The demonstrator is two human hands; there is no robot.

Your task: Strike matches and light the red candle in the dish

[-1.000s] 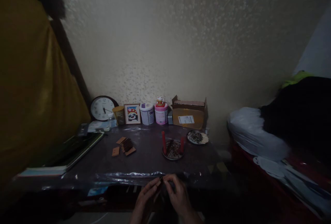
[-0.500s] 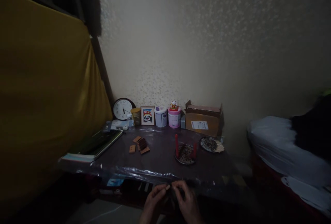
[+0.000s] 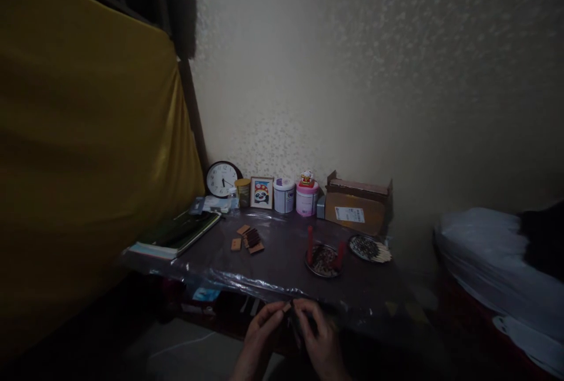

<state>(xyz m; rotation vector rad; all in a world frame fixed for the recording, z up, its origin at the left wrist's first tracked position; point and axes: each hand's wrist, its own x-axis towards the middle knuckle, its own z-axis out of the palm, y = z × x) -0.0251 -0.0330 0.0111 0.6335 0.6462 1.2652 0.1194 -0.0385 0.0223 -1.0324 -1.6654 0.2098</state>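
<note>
My L fingers (image 3: pixel 271 313) pinched a small tan piece (image 3: pixel 287 307); R fingers' (image 3: pixel 310 306) hold unclear. Prob. two-handed fiddly step; next move needed steadiness.

The person's left hand (image 3: pixel 265 329) and right hand (image 3: pixel 318 332) were both bare, with uncovered wrists and lower forearms (image 3: pixel 332 366) that ran out of the picture at the bottom edge. Each hand's grip was made up of a thumb and fingers (image 3: pixel 268 313), the fingers slim, with rounded knuckles and smooth outlines in the dim light. Nails and skin creases were too dark and small to make out, and the upper arms and any sleeves lay beyond the view.
</note>
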